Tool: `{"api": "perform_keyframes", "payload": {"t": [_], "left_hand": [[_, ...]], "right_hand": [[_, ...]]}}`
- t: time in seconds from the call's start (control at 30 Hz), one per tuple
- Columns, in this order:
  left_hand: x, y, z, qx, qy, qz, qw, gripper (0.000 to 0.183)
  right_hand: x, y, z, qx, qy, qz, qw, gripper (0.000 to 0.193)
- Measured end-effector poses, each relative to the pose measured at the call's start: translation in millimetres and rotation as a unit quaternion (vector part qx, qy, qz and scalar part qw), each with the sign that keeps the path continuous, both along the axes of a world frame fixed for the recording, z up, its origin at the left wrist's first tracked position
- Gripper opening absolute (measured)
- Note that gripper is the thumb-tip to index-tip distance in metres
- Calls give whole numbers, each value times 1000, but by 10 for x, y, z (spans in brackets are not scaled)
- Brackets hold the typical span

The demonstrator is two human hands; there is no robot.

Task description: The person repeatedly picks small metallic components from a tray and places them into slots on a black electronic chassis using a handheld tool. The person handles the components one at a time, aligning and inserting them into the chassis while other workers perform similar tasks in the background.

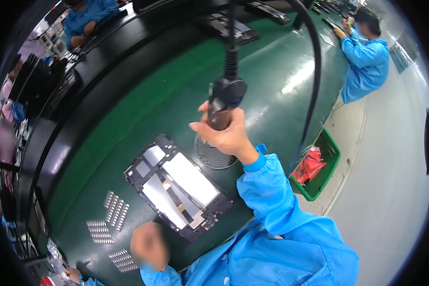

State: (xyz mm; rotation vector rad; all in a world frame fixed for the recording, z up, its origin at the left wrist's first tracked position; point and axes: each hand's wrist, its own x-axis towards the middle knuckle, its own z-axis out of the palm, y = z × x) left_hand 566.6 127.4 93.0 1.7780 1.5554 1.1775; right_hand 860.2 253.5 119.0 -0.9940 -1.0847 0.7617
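My right hand (229, 137) is wrapped round the body of a black corded electric screwdriver (228, 94), held upright above the table. Its lower end is hidden by the hand. Below and just behind this hand lies a round dark mesh pad (216, 156). An opened tablet-like device (213, 208) rests at a slant on the table, with a black frame, white panels and a dark ribbon strip along its middle. By the device's near left edge is my left hand (150, 245), blurred, so its fingers cannot be made out.
Several sheets of small silver parts (117, 209) lie left of the device. A green bin (326, 174) with red wrapping (311, 167) stands on the floor at right. A black cable (315, 62) loops overhead. Another person (367, 57) works at the far right; more devices (226, 27) lie at the back.
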Motion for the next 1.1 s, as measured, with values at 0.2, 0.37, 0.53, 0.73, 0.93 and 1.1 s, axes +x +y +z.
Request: {"api": "perform_keyframes", "payload": {"t": [0.2, 0.37, 0.53, 0.73, 0.93, 1.1], "left_hand": [[-89, 265, -42, -149, -234, 53, 959, 13], [-161, 480, -47, -193, -308, -4, 932, 12], [-77, 657, -90, -206, -272, -24, 940, 13], [-102, 775, -142, -209, -223, -39, 951, 12], [-111, 788, -173, -185, -240, -49, 952, 11], [-117, 818, -133, -197, -231, -50, 951, 8]], "right_hand": [[-29, -144, 218, 62, 43, -5, 997, 34], [-263, -201, 330, 119, 48, 42, 991, 40], [-604, -312, 400, 127, 42, 128, 983, 42], [-1050, -330, 461, 125, -13, 224, 966, 45], [-1528, -279, 412, 64, 28, 264, 962, 44], [-1675, -182, 324, 89, -38, 251, 963, 41]]}}
